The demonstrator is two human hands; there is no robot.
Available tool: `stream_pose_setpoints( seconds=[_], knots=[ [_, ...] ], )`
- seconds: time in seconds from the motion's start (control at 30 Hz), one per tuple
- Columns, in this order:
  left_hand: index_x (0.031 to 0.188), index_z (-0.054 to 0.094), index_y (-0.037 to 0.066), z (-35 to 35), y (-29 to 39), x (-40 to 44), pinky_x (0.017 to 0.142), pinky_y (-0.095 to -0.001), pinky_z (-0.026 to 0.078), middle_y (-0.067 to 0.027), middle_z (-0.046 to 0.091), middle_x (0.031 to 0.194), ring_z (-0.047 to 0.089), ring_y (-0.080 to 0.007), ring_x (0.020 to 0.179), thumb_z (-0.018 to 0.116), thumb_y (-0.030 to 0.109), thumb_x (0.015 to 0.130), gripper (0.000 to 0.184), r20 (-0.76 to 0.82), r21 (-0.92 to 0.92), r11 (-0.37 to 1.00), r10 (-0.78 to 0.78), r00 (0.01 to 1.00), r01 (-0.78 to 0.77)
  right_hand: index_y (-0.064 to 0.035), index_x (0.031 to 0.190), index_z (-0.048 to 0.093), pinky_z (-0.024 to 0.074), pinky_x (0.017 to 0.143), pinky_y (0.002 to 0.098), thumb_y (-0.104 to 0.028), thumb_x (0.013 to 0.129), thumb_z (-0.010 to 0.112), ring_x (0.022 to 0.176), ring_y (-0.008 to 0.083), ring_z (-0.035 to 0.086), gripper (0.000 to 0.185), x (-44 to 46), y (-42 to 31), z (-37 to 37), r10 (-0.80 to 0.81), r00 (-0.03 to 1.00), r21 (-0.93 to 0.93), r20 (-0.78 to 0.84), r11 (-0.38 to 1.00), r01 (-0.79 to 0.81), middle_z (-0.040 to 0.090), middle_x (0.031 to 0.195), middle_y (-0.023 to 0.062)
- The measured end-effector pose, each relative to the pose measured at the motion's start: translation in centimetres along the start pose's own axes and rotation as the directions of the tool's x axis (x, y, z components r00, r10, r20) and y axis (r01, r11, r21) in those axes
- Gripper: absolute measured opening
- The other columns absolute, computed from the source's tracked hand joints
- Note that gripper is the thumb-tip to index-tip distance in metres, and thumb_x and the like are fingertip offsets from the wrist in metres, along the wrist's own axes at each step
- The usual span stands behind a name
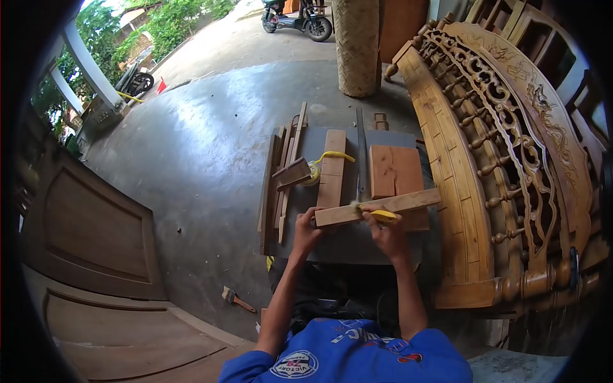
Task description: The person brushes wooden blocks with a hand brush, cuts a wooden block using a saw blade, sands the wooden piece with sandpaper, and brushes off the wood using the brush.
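Note:
A long light-brown wooden bar [408,201] lies slantwise over the near part of the grey work table [345,252]. My left hand [308,231] is closed around the bar's left end. Near the bar's middle, my right hand [385,235] is closed on a tool with a yellow handle [384,216], whose tip rests at the bar. Behind the bar stand a thick reddish wooden block [391,171] and a flat plank [332,167]. Between these two lies a long thin metal strip [361,143].
Thin wooden strips [271,182] line the table's left edge, beside a roll with a yellow strap [313,173]. Carved wooden furniture [453,185] stands close on the right. Wooden panels [102,223] are at the left, and a brush [239,299] lies on the floor.

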State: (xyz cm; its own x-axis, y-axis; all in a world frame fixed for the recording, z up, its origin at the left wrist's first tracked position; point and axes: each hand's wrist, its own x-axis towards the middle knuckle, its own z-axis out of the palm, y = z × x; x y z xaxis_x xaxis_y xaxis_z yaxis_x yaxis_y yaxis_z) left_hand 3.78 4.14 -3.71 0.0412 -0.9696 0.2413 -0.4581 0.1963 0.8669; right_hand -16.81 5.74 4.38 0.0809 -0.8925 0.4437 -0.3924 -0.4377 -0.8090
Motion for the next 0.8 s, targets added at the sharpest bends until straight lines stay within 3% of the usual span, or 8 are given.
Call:
stream_pose_setpoints(
  seconds=[0.17,0.23,0.4,0.43,0.53,0.63,0.77,0.8],
  knots=[
    [0.098,0.062,0.01,0.1,0.1,0.2,0.08,-0.0331,0.043,-0.0058,0.064,0.091,0.054,-0.0248,0.086,0.073,0.011,0.061,0.039,-0.015,0.02,0.999,0.031,0.999,-0.031,0.0015,0.086,0.06,0.0447,0.062,0.0254,-0.02,0.086,0.059,0.068,0.0101,0.055,0.022,0.8,3.8,-2.3,0.256,0.951,0.093,-0.173,0.966,-0.243,0.061,0.074,0.0066],
    [0.097,0.062,0.01,0.1,0.5,0.2,0.079,-0.0328,0.044,-0.0057,0.064,0.09,0.054,-0.0246,0.086,0.074,0.012,0.061,0.038,-0.011,-0.002,1.0,0.022,1.0,-0.022,0.0016,0.086,0.059,0.0452,0.062,0.027,-0.02,0.087,0.057,0.068,0.0136,0.057,0.022,1.0,5.9,-5.1,0.335,0.897,0.046,-0.288,0.941,-0.337,0.061,0.074,0.0081],
    [0.097,0.063,0.01,0.0,0.8,0.2,0.077,-0.0329,0.044,-0.0053,0.064,0.089,0.054,-0.0241,0.084,0.077,0.016,0.058,0.041,-0.011,0.01,0.999,0.035,0.999,-0.035,0.0005,0.087,0.06,0.0469,0.064,0.0306,-0.017,0.086,0.057,0.075,0.0246,0.061,0.018,1.1,5.8,-8.0,-0.086,0.823,-0.536,-0.561,0.796,-0.282,0.063,0.078,0.0123],
    [0.097,0.063,0.01,-0.1,0.7,0.3,0.077,-0.033,0.044,-0.0052,0.064,0.089,0.054,-0.0239,0.083,0.077,0.016,0.058,0.042,-0.01,0.01,1.0,0.023,1.0,-0.023,-0.0002,0.087,0.061,0.0476,0.066,0.0321,-0.016,0.085,0.058,0.078,0.0284,0.063,0.016,1.0,5.7,-7.9,-0.186,0.813,-0.665,-0.552,0.686,-0.295,0.064,0.08,0.0135],
    [0.097,0.063,0.01,-0.1,0.6,0.2,0.077,-0.0332,0.044,-0.0051,0.064,0.089,0.054,-0.0238,0.083,0.077,0.017,0.058,0.042,-0.001,-0.007,1.0,-0.003,1.0,0.003,-0.0017,0.091,0.058,0.049,0.067,0.0362,-0.008,0.081,0.059,0.083,0.0298,0.063,0.012,0.4,5.1,-5.6,-0.058,0.941,-0.642,-0.335,0.745,-0.182,0.064,0.089,0.0136],
    [0.097,0.062,0.01,-0.1,0.8,0.1,0.077,-0.0334,0.044,-0.0054,0.064,0.09,0.054,-0.024,0.084,0.077,0.016,0.058,0.042,0.008,-0.026,1.0,-0.001,1.0,0.001,-0.0019,0.092,0.055,0.0494,0.069,0.0398,-0.002,0.077,0.059,0.085,0.0325,0.062,0.015,0.6,0.3,-5.6,0.22,0.974,-0.002,-0.053,0.975,-0.221,0.063,0.095,0.0132],
    [0.098,0.062,0.01,0.0,0.3,0.3,0.077,-0.0333,0.045,-0.0061,0.064,0.09,0.054,-0.0242,0.084,0.077,0.016,0.058,0.042,-0.01,0.001,1.0,0.012,1.0,-0.012,-0.0059,0.09,0.057,0.049,0.066,0.0398,-0.008,0.078,0.06,0.079,0.0351,0.06,0.012,2.8,0.1,-4.8,-0.143,0.937,-0.433,-0.319,0.901,-0.01,0.064,0.083,0.0129],
    [0.098,0.062,0.01,0.1,0.1,0.2,0.076,-0.0333,0.045,-0.0063,0.064,0.09,0.054,-0.0243,0.084,0.077,0.016,0.058,0.042,-0.013,0.002,1.0,0.015,1.0,-0.015,-0.0063,0.09,0.057,0.049,0.066,0.0398,-0.008,0.078,0.06,0.08,0.0351,0.06,0.012,2.5,0.4,-4.1,-0.031,0.973,-0.45,-0.229,0.89,-0.078,0.063,0.083,0.0134]
  ],
)
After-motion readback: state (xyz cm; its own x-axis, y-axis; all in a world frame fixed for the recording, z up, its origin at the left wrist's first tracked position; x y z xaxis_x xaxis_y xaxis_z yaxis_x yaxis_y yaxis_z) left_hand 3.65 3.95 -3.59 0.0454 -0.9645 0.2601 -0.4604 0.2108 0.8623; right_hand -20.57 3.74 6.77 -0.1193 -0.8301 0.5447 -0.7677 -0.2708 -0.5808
